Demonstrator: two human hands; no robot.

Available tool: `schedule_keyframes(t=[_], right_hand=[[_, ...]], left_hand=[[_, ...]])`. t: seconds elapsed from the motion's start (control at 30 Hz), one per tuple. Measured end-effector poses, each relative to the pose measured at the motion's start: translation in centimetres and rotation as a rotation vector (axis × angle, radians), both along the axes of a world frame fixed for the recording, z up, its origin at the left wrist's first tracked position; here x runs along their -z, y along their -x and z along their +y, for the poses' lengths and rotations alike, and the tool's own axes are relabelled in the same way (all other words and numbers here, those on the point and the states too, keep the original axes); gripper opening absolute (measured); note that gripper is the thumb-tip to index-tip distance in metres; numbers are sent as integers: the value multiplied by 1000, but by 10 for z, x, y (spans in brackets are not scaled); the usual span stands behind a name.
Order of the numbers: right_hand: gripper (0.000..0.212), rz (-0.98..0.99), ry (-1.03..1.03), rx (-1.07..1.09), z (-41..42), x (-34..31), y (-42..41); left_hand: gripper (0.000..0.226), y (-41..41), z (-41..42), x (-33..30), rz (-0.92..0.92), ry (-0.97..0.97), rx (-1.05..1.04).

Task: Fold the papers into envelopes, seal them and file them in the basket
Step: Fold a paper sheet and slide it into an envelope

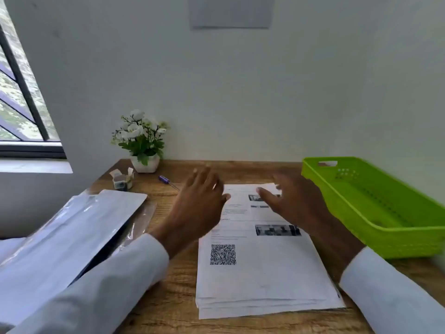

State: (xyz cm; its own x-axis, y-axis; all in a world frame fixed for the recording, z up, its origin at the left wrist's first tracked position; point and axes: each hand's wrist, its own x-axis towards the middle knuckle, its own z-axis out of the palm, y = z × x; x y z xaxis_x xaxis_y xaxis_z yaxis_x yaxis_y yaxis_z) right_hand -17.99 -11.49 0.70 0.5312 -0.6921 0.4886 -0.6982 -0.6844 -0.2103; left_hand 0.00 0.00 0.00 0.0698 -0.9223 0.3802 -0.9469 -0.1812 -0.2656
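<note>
the scene is lit evenly by soft daylight, admitted through the window at the far left. no harsh glare is seen; only a pale sheen is caught on the plastic sleeve at the near left. faint, diffuse shadows are cast on the wooden desk. motion blur is shown on the left hand and the right hand. straight lines are bent towards the edges by the wide-angle lens, and fine print is left unreadable.
</note>
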Motion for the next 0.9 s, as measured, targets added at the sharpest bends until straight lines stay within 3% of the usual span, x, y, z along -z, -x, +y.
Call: schedule_keyframes(t=[0.07,0.17,0.27,0.37,0.53,0.73,0.9], right_hand=[[41,-42,-72,76,-2,9,12],[26,-23,-98,115,-1,24,31],[49,77,-104,163,0,27,36],[51,84,-207,164,3,26,37],[37,-205,-507,86,-11,33,37],[47,-390,-506,39,-11,39,33],[63,-805,-1043,-147,-8,36,30]], left_hand=[[58,-2,7,11,154,-78,-62],[77,-7,18,31,209,-113,-135],[89,-7,19,37,253,-141,-175],[89,-8,19,41,282,-89,-172],[85,-5,18,42,366,-34,-141],[92,-9,17,45,453,16,-148],[103,-16,16,45,514,1,-189]])
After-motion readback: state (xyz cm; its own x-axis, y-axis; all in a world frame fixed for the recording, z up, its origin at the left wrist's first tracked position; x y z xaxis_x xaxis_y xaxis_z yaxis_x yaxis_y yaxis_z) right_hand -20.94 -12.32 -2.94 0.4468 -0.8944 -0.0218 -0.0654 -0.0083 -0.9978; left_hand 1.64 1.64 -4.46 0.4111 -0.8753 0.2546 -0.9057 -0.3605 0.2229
